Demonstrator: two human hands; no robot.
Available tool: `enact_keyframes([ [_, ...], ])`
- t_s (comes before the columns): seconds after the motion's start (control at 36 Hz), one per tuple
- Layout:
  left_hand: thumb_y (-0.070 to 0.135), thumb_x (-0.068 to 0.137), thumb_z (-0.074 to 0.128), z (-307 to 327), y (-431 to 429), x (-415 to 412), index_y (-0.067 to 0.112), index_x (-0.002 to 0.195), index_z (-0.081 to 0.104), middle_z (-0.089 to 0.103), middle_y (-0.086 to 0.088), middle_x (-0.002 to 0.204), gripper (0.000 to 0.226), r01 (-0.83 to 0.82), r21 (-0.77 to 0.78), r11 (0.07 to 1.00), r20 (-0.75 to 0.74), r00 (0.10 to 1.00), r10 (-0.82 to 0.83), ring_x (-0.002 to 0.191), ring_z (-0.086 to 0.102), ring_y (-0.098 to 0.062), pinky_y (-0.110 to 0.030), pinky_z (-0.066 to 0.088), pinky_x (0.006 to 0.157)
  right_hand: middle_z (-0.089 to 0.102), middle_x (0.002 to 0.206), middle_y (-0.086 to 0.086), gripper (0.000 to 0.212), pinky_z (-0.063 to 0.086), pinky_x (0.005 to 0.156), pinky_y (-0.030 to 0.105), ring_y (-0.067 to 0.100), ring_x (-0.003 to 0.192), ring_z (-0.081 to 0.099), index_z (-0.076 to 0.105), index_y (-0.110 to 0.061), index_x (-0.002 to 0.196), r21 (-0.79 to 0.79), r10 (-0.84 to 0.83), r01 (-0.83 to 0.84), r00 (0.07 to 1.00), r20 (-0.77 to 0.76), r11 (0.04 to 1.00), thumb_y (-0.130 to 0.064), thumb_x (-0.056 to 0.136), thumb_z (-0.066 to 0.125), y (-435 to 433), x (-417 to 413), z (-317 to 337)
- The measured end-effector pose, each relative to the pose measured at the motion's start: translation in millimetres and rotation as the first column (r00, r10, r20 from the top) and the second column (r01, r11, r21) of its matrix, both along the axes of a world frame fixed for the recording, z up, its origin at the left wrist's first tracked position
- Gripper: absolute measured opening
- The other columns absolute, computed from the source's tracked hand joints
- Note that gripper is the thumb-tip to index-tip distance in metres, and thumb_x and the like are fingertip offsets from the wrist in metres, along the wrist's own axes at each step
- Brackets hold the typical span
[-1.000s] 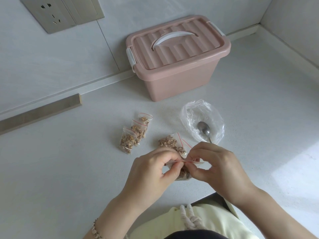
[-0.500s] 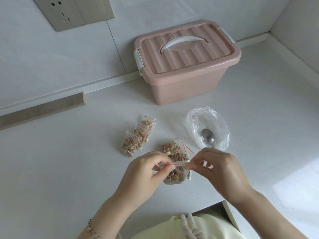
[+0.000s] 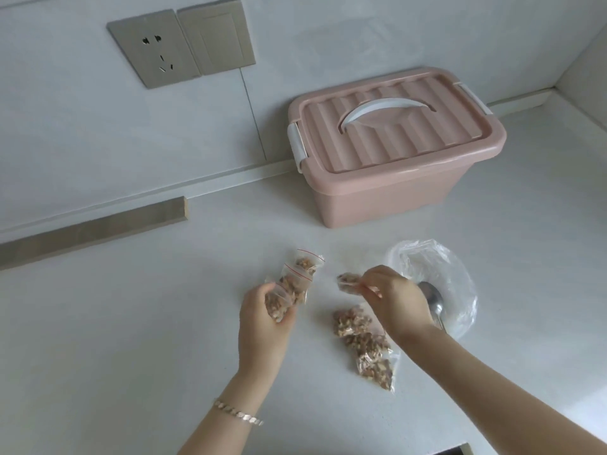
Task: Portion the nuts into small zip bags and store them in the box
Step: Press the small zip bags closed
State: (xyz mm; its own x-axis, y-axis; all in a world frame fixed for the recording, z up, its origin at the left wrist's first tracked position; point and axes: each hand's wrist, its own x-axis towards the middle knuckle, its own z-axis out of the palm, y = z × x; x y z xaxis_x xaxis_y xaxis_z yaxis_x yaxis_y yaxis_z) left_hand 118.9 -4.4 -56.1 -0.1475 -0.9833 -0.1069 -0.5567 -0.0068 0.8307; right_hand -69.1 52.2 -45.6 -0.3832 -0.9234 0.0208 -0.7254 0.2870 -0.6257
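You're at the gathering step. Your left hand [image 3: 266, 323] curls around one zip bag of nuts [image 3: 279, 305]. Your right hand [image 3: 397, 300] pinches a second zip bag [image 3: 348, 280] at its 9 o'clock. Three filled bags [image 3: 364, 346] lie at its 7 o'clock. The pink box [image 3: 377, 198], at 12 o'clock, has its lid on, so next you'll likely need a free hand to open it.
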Motion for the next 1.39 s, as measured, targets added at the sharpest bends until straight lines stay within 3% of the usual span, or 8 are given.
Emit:
enact_keyframes([
  [0.14, 0.032, 0.066, 0.080, -37.7, -23.0, 7.6, 0.009, 0.131, 0.043, 0.050, -0.007, 0.130, 0.078, -0.047, 0.146, 0.988, 0.313, 0.950, -0.001, 0.123, 0.045, -0.026, -0.040, 0.043, 0.095, 0.061, 0.106, -0.001, 0.021, 0.045, 0.070, 0.030, 0.023, 0.091, 0.060, 0.066, -0.011, 0.096, 0.316, 0.118, -0.065, 0.981, -0.153, 0.946, -0.025, 0.092, 0.051, 4.0, 0.7, -28.0],
  [0.36, 0.031, 0.075, 0.071, -56.0, -21.5, 7.8, 0.015, 0.091, 0.056, 0.065, -0.003, 0.091, 0.027, -0.092, 0.105, 0.990, 0.374, 0.926, 0.046, 0.091, 0.060, -0.028, -0.037, 0.050, 0.069, 0.065, 0.096, -0.004, 0.011, 0.051, 0.073, 0.029, 0.017, 0.087, 0.062, 0.071, -0.015, 0.089, 0.144, -0.035, 0.027, 0.998, 0.057, 0.989, -0.012, 0.079, 0.070, 44.8, 2.8, -17.4],
  [0.44, 0.032, 0.076, 0.068, -51.0, -9.5, 9.4, 0.022, 0.086, 0.054, 0.065, 0.001, 0.084, 0.019, -0.089, 0.074, 0.993, 0.315, 0.947, 0.061, 0.081, 0.063, -0.024, -0.037, 0.051, 0.066, 0.061, 0.096, -0.012, 0.014, 0.042, 0.075, 0.011, 0.004, 0.084, 0.056, 0.070, -0.020, 0.092, 0.127, -0.067, 0.046, 0.983, 0.172, 0.991, -0.013, 0.081, 0.068, 56.4, 4.1, -5.4],
  [0.56, 0.039, 0.073, 0.067, -26.4, 14.3, 3.8, 0.030, 0.077, 0.051, 0.066, 0.005, 0.069, 0.018, -0.037, 0.090, 0.995, 0.195, 0.981, 0.019, 0.069, 0.066, -0.015, -0.037, 0.052, 0.064, 0.063, 0.088, -0.016, 0.029, 0.046, 0.075, 0.008, -0.002, 0.085, 0.059, 0.058, -0.041, 0.080, 0.101, -0.107, 0.074, 0.920, 0.376, 0.992, -0.015, 0.078, 0.073, 63.6, 17.6, 15.4],
  [0.72, 0.036, 0.066, 0.074, 24.5, 55.6, -19.4, 0.037, 0.093, 0.058, 0.065, 0.011, 0.090, 0.031, 0.134, 0.051, 0.990, 0.025, 0.990, -0.135, 0.085, 0.059, -0.007, -0.026, 0.048, 0.073, 0.070, 0.084, -0.008, 0.027, 0.050, 0.077, 0.016, 0.001, 0.080, 0.064, 0.064, -0.033, 0.091, 0.088, -0.148, 0.120, 0.736, 0.660, 0.989, -0.018, 0.071, 0.077, 63.9, 47.8, 40.8],
  [0.97, 0.050, 0.063, 0.065, 58.6, 74.1, -34.8, 0.040, 0.097, 0.053, 0.062, 0.019, 0.094, 0.037, 0.415, -0.072, 0.907, -0.108, 0.900, -0.421, 0.091, 0.053, 0.003, -0.004, 0.035, 0.075, 0.072, 0.071, -0.004, 0.015, 0.049, 0.063, 0.014, 0.009, 0.067, 0.067, 0.071, -0.019, 0.073, -0.069, -0.140, 0.294, 0.633, 0.761, 0.953, -0.005, 0.078, 0.069, 86.4, 36.5, 67.5],
  [1.14, 0.054, 0.071, 0.065, 69.7, 74.2, -38.1, 0.022, 0.096, 0.072, 0.070, 0.000, 0.104, 0.041, 0.477, 0.095, 0.874, -0.512, 0.776, -0.367, 0.095, 0.064, -0.011, -0.017, 0.046, 0.080, 0.073, 0.074, 0.004, 0.014, 0.053, 0.070, 0.027, 0.018, 0.072, 0.068, 0.074, -0.017, 0.072, -0.098, -0.090, 0.267, 0.613, 0.785, 0.959, -0.029, 0.069, 0.065, 98.2, 25.4, 83.3],
  [1.39, 0.025, 0.088, 0.062, 90.2, 90.0, -45.1, 0.021, 0.082, 0.077, 0.074, 0.005, 0.085, 0.016, 0.350, 0.041, 0.936, -0.540, 0.796, -0.274, 0.087, 0.068, -0.007, -0.013, 0.047, 0.076, 0.074, 0.079, -0.002, 0.011, 0.051, 0.063, 0.026, 0.011, 0.071, 0.067, 0.074, -0.026, 0.073, -0.080, -0.075, 0.235, 0.583, 0.809, 0.969, -0.031, 0.065, 0.069, 105.1, 29.0, 94.5],
])
